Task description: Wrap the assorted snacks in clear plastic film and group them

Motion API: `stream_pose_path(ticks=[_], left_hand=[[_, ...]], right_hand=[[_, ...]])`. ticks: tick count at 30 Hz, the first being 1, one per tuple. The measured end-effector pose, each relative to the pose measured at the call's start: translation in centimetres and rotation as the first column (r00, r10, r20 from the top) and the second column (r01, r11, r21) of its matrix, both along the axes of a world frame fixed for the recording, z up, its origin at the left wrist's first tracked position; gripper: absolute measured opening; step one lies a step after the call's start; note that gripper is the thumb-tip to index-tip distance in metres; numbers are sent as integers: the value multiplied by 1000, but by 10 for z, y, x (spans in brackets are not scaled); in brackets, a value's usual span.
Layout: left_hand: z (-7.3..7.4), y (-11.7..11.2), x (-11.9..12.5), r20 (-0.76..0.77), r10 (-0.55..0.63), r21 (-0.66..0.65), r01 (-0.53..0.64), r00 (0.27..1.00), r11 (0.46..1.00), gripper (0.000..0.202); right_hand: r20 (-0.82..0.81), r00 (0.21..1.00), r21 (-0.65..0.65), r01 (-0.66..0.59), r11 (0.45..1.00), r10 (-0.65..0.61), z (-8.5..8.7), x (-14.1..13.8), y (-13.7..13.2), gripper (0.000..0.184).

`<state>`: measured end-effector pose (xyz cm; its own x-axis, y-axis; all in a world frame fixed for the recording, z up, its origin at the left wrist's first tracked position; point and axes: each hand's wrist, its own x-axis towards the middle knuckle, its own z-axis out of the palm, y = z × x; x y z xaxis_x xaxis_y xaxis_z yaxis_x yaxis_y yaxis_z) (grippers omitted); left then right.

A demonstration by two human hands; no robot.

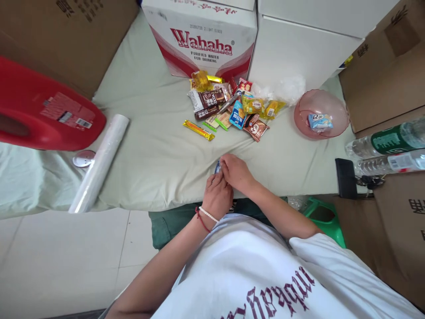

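My left hand [217,194], with a white bead bracelet and a red cord at the wrist, is closed near the front edge of the cloth-covered table. My right hand [236,173] is closed too and presses against it. Between their fingers a bit of a small blue snack packet [218,167] shows; the rest of it is hidden. Beyond the hands lies a pile of wrapped snacks, with a yellow stick wrapper [199,130], a blue packet [238,114] and a brown packet [256,127] nearest. A pink bowl [303,117] on the right holds one light-blue packet [320,122].
A Wahaba carton [206,48] stands behind the snacks. To the left are a red jug [43,106] and a plastic film roll [99,164]. Plastic bottles [392,139], a black phone [345,178] and keys [370,180] lie at the right. A green stool [325,217] is below.
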<state>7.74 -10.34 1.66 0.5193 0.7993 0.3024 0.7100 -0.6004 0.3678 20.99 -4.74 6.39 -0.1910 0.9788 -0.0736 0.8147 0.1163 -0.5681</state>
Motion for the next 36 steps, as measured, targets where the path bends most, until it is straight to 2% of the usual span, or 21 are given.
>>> stream_pose_path(ticks=[2, 4, 7, 9, 12, 16, 19, 21, 24, 27, 30, 33, 36], left_hand=[[-1, -3, -17, 103, -28, 12, 27, 994, 1000, 32], [-1, -8, -38, 235, -7, 41, -3, 972, 999, 29], [0, -15, -64, 383, 145, 2, -158, 912, 988, 26], [1, -17, -72, 439, 254, -53, -258, 862, 965, 22], [0, -16, -71, 489, 359, -113, -350, 795, 930, 19], [4, -7, -63, 533, 387, -205, -329, 752, 922, 17], [12, 15, -62, 528, 415, -254, -329, 741, 910, 23], [17, 39, -58, 450, 417, -263, -329, 790, 907, 29], [19, 77, -40, 261, 305, -297, -224, 916, 928, 39], [16, 97, -17, 192, 171, -366, -91, 966, 926, 40], [14, 95, -11, 255, 31, -284, 45, 966, 958, 22], [14, 83, -28, 258, -112, -161, 157, 960, 974, 26], [15, 73, -47, 159, -224, -122, 244, 962, 962, 32]], right_hand=[[43, 999, 15, -32, 999, 32, -8, -12, -1, 20], [109, 992, 53, -62, 997, 56, -13, -18, -8, 26], [214, 974, 114, -108, 988, 81, -18, -24, -19, 43], [258, 960, 129, -145, 981, 108, -19, -26, -23, 41], [303, 945, 125, -169, 978, 125, -18, -27, -26, 21], [301, 943, 150, -191, 970, 140, -16, -19, -31, 28], [305, 929, 184, -274, 944, 210, -19, -8, -41, 32], [314, 918, 220, -320, 922, 244, -24, 0, -48, 34], [306, 921, 261, -326, 909, 243, -31, 7, -57, 35], [281, 931, 270, -308, 912, 232, -36, 10, -61, 32], [242, 941, 287, -304, 908, 238, -41, 12, -61, 33], [144, 959, 313, -277, 908, 243, -49, 15, -61, 36], [-8, 974, 348, -208, 914, 225, -57, 18, -58, 36]])
